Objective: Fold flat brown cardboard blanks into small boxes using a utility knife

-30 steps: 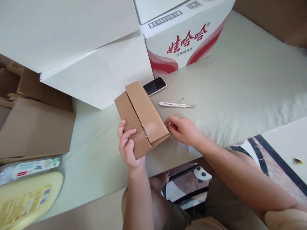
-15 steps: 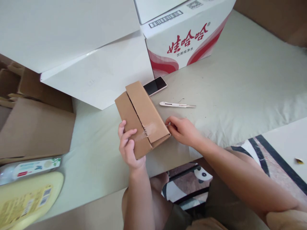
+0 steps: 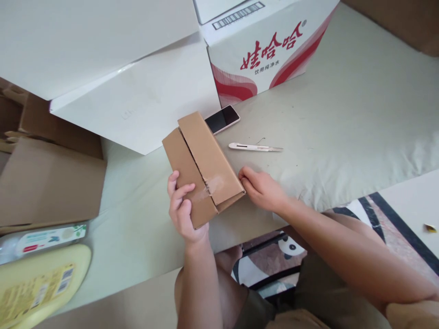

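Note:
A small brown cardboard box (image 3: pixel 195 167) is held tilted above the cloth-covered surface, a strip of clear tape across its seam near the lower end. My left hand (image 3: pixel 181 208) grips its lower left side, fingers wrapped over the top face. At the box's right edge, my right hand (image 3: pixel 262 187) is closed with the fingers curled in; what they pinch, if anything, is hidden. Just beyond that hand lies a white utility knife (image 3: pixel 254 147), its blade pointing right. A phone (image 3: pixel 222 119) rests partly behind the box.
A large white box (image 3: pixel 137 100) and a white carton with red lettering (image 3: pixel 267 59) stand at the back. Open brown cartons (image 3: pixel 58 178) sit at left, above a clear bottle (image 3: pixel 44 242) and a yellow bottle (image 3: pixel 44 283). The surface's front edge runs past my knees.
My right hand's fingers have curled in a little more at the box's edge and shifted slightly right. The left hand keeps its hold; the view has moved slightly.

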Available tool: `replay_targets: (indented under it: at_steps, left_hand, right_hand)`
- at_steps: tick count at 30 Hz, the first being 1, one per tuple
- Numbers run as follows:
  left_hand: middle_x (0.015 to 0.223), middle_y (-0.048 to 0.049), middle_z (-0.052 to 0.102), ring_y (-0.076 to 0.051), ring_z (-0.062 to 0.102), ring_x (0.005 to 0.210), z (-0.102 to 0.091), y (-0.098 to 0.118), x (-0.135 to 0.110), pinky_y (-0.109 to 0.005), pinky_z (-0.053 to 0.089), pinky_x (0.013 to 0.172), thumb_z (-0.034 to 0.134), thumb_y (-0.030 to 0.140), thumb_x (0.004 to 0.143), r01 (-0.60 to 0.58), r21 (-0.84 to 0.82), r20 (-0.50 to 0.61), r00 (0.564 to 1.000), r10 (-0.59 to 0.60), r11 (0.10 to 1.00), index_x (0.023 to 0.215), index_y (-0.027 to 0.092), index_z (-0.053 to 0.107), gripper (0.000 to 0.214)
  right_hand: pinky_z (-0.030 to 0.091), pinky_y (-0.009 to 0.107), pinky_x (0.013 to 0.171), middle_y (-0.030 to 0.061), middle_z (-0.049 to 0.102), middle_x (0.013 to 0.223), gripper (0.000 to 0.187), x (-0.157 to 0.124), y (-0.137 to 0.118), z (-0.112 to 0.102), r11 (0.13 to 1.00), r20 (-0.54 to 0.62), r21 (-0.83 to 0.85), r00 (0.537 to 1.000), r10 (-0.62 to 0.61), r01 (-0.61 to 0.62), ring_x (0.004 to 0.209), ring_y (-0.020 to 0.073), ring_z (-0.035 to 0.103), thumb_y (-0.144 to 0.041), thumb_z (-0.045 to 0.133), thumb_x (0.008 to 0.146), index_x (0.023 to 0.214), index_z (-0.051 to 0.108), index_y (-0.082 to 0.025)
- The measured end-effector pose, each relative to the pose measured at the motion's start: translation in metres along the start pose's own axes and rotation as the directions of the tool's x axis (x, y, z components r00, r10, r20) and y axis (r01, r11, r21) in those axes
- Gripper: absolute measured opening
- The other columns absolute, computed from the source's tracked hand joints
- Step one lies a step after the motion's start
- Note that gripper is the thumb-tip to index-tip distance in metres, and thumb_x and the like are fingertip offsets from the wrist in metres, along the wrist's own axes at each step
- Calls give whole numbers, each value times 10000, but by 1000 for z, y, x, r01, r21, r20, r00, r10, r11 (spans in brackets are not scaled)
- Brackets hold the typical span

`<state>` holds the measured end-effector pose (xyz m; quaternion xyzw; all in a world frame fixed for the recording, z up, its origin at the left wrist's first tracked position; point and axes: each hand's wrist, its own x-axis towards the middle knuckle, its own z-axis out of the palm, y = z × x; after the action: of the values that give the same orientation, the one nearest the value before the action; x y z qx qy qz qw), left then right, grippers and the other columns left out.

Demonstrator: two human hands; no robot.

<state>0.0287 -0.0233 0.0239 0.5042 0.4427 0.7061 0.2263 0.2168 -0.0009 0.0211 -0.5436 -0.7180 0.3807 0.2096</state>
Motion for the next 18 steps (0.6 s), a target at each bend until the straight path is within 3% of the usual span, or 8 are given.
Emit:
replay_targets:
  at_steps: [13, 18]
  left_hand:
    - [1348, -41, 587, -262, 427, 1376, -4, 0, 0, -462, 313, 1174, 462, 267, 857, 4, 21, 19, 1000, -4, 1000, 885, 215, 703, 249]
    - [1341, 1, 609, -217, 447, 1359, -16, 2, 7, -396, 328, 1164, 496, 189, 833, 62, -44, 32, 998, -61, 997, 878, 232, 738, 250]
  right_hand:
    - [345, 303, 627, 14, 578, 695, 205, 1, 2, 0, 1000, 29, -5, 1000, 5, -4, 637, 192, 535, -300, 314, 942, 897, 498, -223]
    - [394, 327, 710, 72, 705, 926, 271, 2, -3, -2, 999, 29, -32, 999, 27, -26, 799, 227, 626, -339, 348, 954, 1043, 565, -202]
